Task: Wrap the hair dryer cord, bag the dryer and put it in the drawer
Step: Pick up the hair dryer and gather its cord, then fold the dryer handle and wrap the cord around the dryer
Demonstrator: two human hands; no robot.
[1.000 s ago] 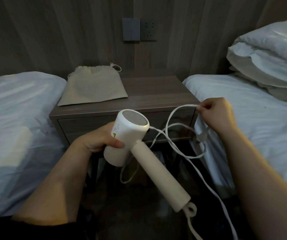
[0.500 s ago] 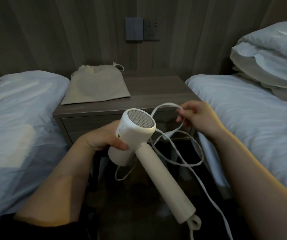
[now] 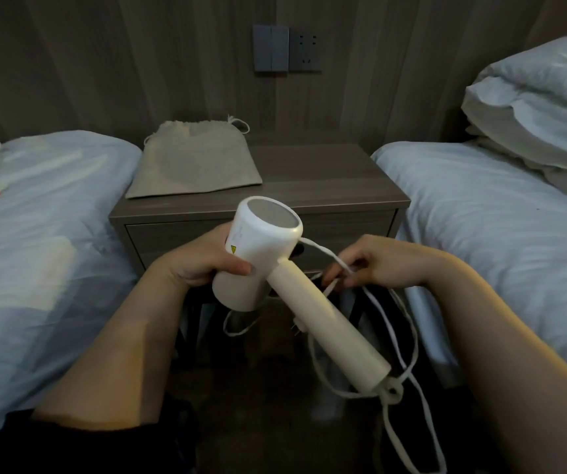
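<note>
Left hand (image 3: 203, 265): gripping, fingers curling round the barrel of the dryer (image 3: 265, 251), thumb lying along the near side beside a small yellow label. Left forearm: bare, rising from the lower left, a dark sleeve showing at the elbow. Right hand (image 3: 378, 265): fingers curling and pinching the cord (image 3: 408, 336) just right of the top of the dryer's handle, knuckles facing up. Right forearm: bare, reaching in from the lower right corner. Dryer: white, hanging in the air between the two hands, mesh end tilting up toward the camera, handle slanting down and right and ending in a small hanging loop below the right hand. Cord: white, flat, running from behind the barrel into the right hand's fingers, then drooping in slack loops under that hand and beneath the handle; a plug (image 3: 297, 328) is peeking out beside the handle, below both hands. Bag (image 3: 193, 159): beige drawstring cloth, lying flat on the nightstand (image 3: 326, 186) beyond the left hand, well apart from both hands. Drawer (image 3: 172, 237): front sitting closed just beyond the hands, partly hidden by them and the dryer. Beds: one lying to the left of the left hand (image 3: 35, 217), one to the right of the right hand (image 3: 480, 206), the latter carrying stacked pillows (image 3: 542, 107).
</note>
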